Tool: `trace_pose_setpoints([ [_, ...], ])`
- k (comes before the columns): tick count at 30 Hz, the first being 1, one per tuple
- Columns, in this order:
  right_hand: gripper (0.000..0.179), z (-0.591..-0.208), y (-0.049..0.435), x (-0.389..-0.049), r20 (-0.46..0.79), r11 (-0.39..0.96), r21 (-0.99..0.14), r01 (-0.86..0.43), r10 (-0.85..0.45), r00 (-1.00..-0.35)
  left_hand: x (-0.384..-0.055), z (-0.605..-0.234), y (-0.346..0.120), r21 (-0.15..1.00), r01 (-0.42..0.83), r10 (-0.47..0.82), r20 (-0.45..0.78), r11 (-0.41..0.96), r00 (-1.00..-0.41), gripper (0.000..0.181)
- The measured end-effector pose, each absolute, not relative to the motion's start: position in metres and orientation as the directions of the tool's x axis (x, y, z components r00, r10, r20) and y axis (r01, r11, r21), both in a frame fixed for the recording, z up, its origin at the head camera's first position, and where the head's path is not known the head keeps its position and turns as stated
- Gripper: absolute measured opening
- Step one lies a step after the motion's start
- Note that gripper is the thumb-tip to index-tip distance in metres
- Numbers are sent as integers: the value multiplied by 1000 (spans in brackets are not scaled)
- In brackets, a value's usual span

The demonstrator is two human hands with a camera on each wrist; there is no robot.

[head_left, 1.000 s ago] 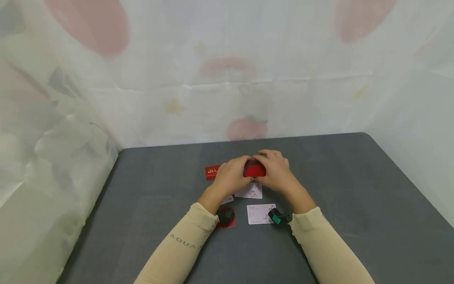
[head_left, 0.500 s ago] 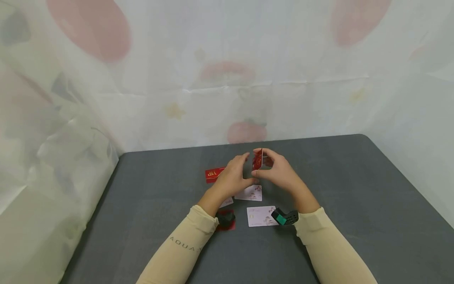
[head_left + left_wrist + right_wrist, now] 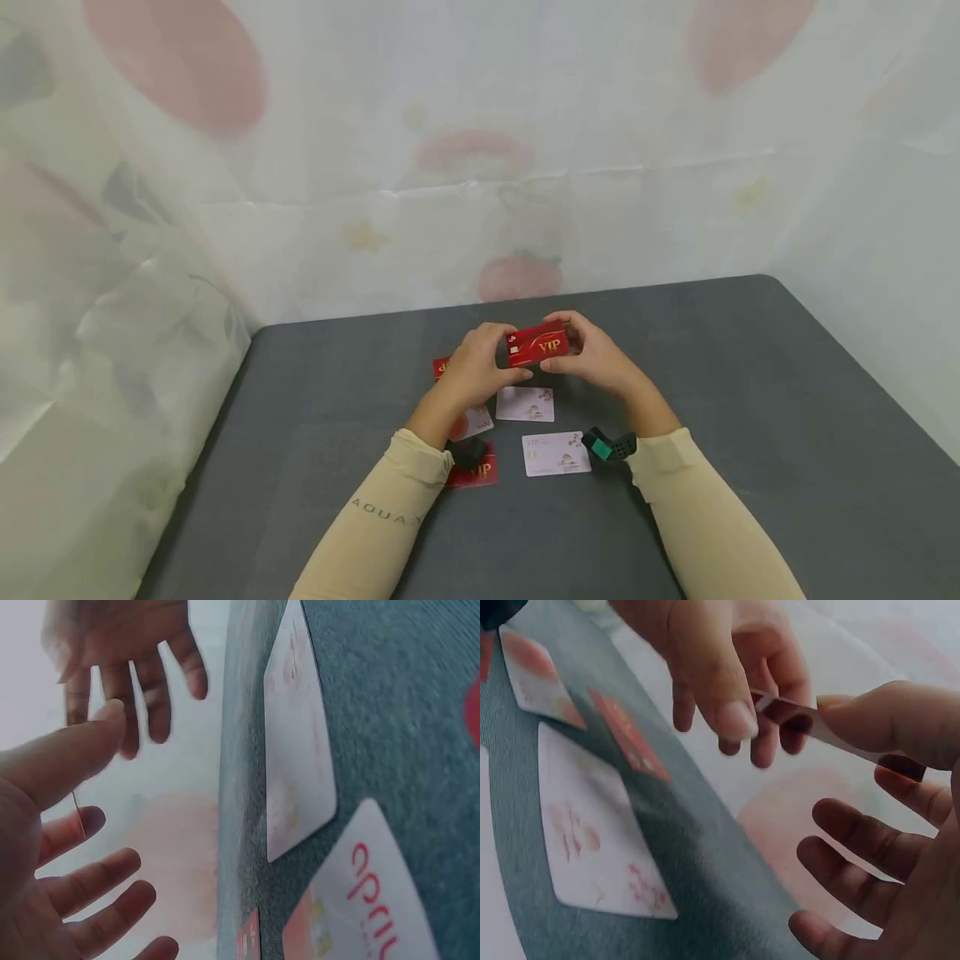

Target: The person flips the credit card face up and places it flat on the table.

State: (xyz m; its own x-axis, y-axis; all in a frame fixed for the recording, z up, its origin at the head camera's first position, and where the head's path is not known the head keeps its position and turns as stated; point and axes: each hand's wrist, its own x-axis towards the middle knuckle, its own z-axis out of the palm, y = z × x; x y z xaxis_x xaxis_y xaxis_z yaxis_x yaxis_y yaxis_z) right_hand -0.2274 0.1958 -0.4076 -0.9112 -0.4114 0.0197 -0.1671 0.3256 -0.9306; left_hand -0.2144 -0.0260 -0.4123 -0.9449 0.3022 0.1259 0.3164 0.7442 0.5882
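Observation:
A red VIP card (image 3: 534,344) is held up above the table, its printed face towards the head camera. At its right end, my right hand (image 3: 596,358) pinches it between thumb and fingers. My left hand (image 3: 471,367) has its thumb and index finger around the left end, the other fingers spread loosely. The card appears almost edge-on in the right wrist view, running from my left thumb (image 3: 731,712) to my right thumb (image 3: 885,720). Below the hands lies a white card (image 3: 525,404) with pink print.
On the dark table (image 3: 337,400), a white VIP card (image 3: 557,454) lies nearer the front. By the left forearm are a white-and-red card (image 3: 474,422) and a second red VIP card (image 3: 476,471). Another red card (image 3: 440,365) is partly hidden behind the left hand.
The held red card has turned from its plain back, through edge-on, to its VIP face. My left hand came off it, then moved back around its left end.

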Motion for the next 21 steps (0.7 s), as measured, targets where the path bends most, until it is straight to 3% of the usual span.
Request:
trace_pose_setpoints([
  [5, 66, -414, 196, -231, 49, 431, -867, -250, -425, -904, -216, -411, -30, 525, 315, 283, 144, 790, -948, 69],
  [11, 73, -421, 196, -236, 97, 663, -652, -366, -406, -909, -216, -411, -33, 419, 302, 273, 129, 856, -953, 69],
  [21, 78, -438, 192, -241, -18, 835, -456, -309, -355, -935, -212, -414, -36, 361, 239, 251, 15, 901, -968, 68],
])
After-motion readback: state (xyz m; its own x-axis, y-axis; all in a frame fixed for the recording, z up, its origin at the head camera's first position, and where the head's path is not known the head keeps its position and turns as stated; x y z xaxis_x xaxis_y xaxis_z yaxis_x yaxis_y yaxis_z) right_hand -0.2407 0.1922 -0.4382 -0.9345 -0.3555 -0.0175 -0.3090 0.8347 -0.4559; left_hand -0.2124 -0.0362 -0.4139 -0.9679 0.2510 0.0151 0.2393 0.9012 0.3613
